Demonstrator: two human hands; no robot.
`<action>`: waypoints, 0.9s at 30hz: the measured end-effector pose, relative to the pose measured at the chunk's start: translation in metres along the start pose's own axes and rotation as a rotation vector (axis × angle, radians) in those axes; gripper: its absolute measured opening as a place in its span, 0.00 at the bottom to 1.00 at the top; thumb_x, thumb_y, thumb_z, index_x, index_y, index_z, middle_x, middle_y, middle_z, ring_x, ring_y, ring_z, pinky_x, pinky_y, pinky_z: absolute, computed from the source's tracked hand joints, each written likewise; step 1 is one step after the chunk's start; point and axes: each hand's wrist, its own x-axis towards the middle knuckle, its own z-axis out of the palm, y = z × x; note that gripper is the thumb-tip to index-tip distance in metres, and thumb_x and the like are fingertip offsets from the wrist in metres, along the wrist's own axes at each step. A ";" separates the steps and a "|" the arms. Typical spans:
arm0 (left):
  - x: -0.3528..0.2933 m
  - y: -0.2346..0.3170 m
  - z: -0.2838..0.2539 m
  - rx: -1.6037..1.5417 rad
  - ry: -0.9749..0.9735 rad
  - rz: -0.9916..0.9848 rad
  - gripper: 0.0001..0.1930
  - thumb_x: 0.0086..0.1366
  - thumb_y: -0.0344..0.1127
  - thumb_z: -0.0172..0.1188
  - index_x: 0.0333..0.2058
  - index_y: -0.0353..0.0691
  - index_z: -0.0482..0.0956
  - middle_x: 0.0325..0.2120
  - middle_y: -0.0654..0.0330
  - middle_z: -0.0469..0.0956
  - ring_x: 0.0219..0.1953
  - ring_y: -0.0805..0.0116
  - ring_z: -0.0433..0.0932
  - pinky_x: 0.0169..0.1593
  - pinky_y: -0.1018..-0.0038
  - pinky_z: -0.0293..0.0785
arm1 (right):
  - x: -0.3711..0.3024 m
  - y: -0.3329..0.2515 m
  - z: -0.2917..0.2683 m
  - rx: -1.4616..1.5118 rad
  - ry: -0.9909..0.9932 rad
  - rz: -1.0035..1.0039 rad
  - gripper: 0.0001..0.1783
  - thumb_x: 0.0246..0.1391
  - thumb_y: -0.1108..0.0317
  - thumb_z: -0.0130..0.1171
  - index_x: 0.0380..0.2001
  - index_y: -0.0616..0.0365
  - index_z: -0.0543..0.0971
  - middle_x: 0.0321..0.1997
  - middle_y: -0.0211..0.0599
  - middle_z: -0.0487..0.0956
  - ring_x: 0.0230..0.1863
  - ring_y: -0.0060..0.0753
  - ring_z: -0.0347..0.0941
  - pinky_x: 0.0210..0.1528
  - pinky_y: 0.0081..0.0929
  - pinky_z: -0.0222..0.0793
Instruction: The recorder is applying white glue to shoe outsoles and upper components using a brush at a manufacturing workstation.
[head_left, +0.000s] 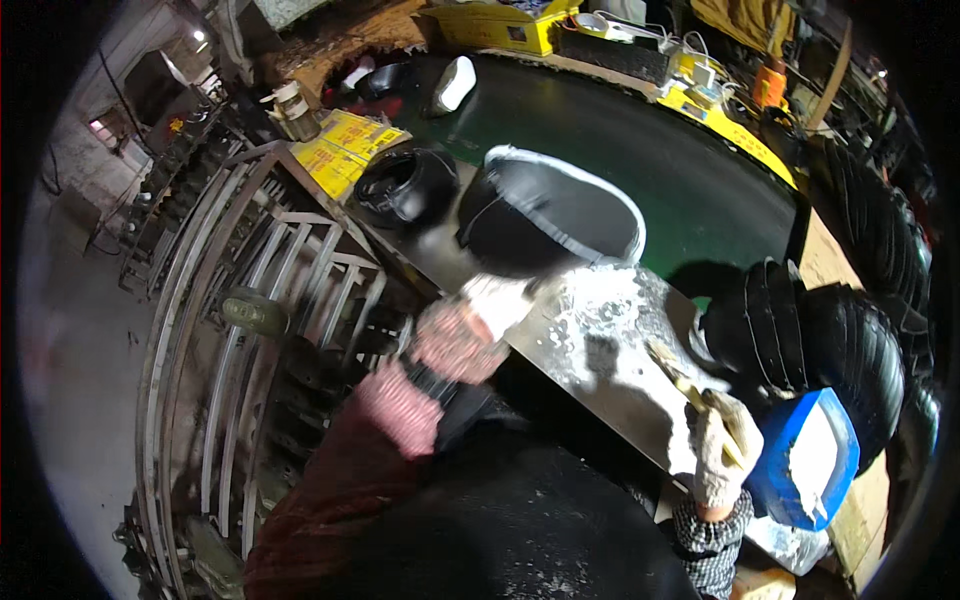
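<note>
My left hand, in a white glove, grips the lower edge of a black shoe upper; the glare blurs its fingers. The upper is an open, curved black piece with a band of white paste along its rim. It is tilted above a metal plate smeared with white. In my right hand, also gloved, is a brush with a light wooden handle. Its bristle end points to the far left, over the white smear. Right beside that hand stands a blue container with white stuff inside.
Stacks of black curved pieces line the right side. A round black pot-like object and a yellow cardboard piece lie at the left. A white shoe-shaped thing rests on the dark green tabletop. Metal racks stand at my left.
</note>
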 end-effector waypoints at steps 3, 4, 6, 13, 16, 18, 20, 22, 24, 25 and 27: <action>0.113 -0.011 -0.027 -0.179 -0.648 -0.208 0.31 0.58 0.50 0.59 0.60 0.53 0.65 0.29 0.54 0.81 0.38 0.58 0.81 0.43 0.61 0.77 | 0.005 0.006 -0.005 -0.096 -0.029 -0.023 0.11 0.58 0.70 0.54 0.39 0.68 0.77 0.31 0.35 0.78 0.29 0.21 0.72 0.34 0.19 0.68; 0.098 -0.039 -0.004 -0.296 -0.297 -0.107 0.25 0.63 0.45 0.55 0.58 0.51 0.65 0.32 0.48 0.79 0.46 0.54 0.77 0.49 0.63 0.75 | 0.008 0.005 0.000 -0.103 -0.027 -0.113 0.12 0.59 0.68 0.54 0.38 0.68 0.77 0.30 0.35 0.78 0.27 0.20 0.71 0.31 0.17 0.68; 0.105 -0.039 0.012 -1.695 -0.005 -1.068 0.19 0.68 0.37 0.49 0.57 0.42 0.64 0.41 0.46 0.76 0.47 0.51 0.77 0.48 0.59 0.76 | 0.009 0.006 0.006 -0.022 -0.034 0.000 0.13 0.60 0.67 0.53 0.40 0.68 0.76 0.29 0.36 0.78 0.27 0.19 0.72 0.29 0.15 0.67; -0.028 -0.049 -0.133 -1.033 0.567 -1.004 0.19 0.67 0.33 0.52 0.53 0.26 0.67 0.37 0.50 0.79 0.40 0.61 0.80 0.46 0.68 0.78 | 0.010 -0.005 0.036 -0.108 -0.157 0.020 0.09 0.51 0.71 0.61 0.32 0.69 0.80 0.30 0.44 0.82 0.31 0.27 0.78 0.37 0.23 0.73; -0.118 -0.111 -0.177 0.073 0.687 -0.977 0.32 0.62 0.50 0.60 0.60 0.41 0.65 0.56 0.46 0.68 0.57 0.50 0.68 0.58 0.57 0.66 | 0.009 -0.024 0.053 -0.038 -0.184 0.101 0.08 0.52 0.72 0.62 0.33 0.67 0.80 0.29 0.43 0.81 0.30 0.28 0.77 0.33 0.24 0.72; -0.156 -0.138 -0.196 0.482 0.433 -1.037 0.39 0.61 0.55 0.61 0.64 0.43 0.57 0.61 0.46 0.61 0.62 0.49 0.62 0.64 0.55 0.61 | 0.011 -0.041 0.061 -0.062 -0.231 0.051 0.09 0.52 0.71 0.63 0.35 0.66 0.79 0.28 0.40 0.81 0.28 0.25 0.76 0.31 0.23 0.71; -0.153 -0.161 -0.209 0.181 0.617 -1.263 0.33 0.61 0.47 0.63 0.60 0.38 0.64 0.54 0.43 0.68 0.57 0.53 0.69 0.58 0.60 0.68 | 0.010 -0.041 0.073 -0.088 -0.312 -0.037 0.12 0.53 0.68 0.65 0.38 0.64 0.79 0.29 0.38 0.80 0.28 0.24 0.75 0.32 0.23 0.71; -0.232 -0.218 -0.189 0.094 0.721 -1.025 0.29 0.60 0.43 0.65 0.54 0.31 0.68 0.48 0.49 0.75 0.49 0.56 0.76 0.54 0.66 0.72 | 0.009 -0.048 0.075 -0.082 -0.314 -0.120 0.14 0.54 0.62 0.63 0.39 0.60 0.79 0.29 0.38 0.80 0.29 0.30 0.76 0.32 0.25 0.72; -0.291 -0.275 -0.177 -0.374 0.816 -1.177 0.32 0.58 0.48 0.67 0.51 0.29 0.70 0.46 0.46 0.76 0.43 0.55 0.79 0.43 0.66 0.80 | 0.004 -0.050 0.078 -0.114 -0.253 -0.207 0.14 0.56 0.58 0.60 0.39 0.56 0.80 0.29 0.40 0.80 0.28 0.37 0.77 0.31 0.28 0.72; -0.268 -0.249 -0.168 0.052 0.723 -1.075 0.41 0.54 0.60 0.66 0.52 0.28 0.70 0.45 0.43 0.76 0.43 0.53 0.79 0.42 0.67 0.81 | 0.000 -0.040 0.074 -0.181 -0.224 -0.199 0.14 0.56 0.58 0.60 0.39 0.56 0.80 0.29 0.41 0.80 0.29 0.38 0.77 0.32 0.30 0.73; -0.207 -0.197 -0.188 0.102 0.812 -1.079 0.40 0.55 0.59 0.65 0.52 0.28 0.69 0.46 0.42 0.75 0.44 0.52 0.78 0.43 0.65 0.81 | -0.003 -0.044 0.063 -0.101 -0.230 -0.105 0.14 0.56 0.59 0.59 0.40 0.56 0.80 0.31 0.41 0.80 0.30 0.40 0.78 0.32 0.31 0.73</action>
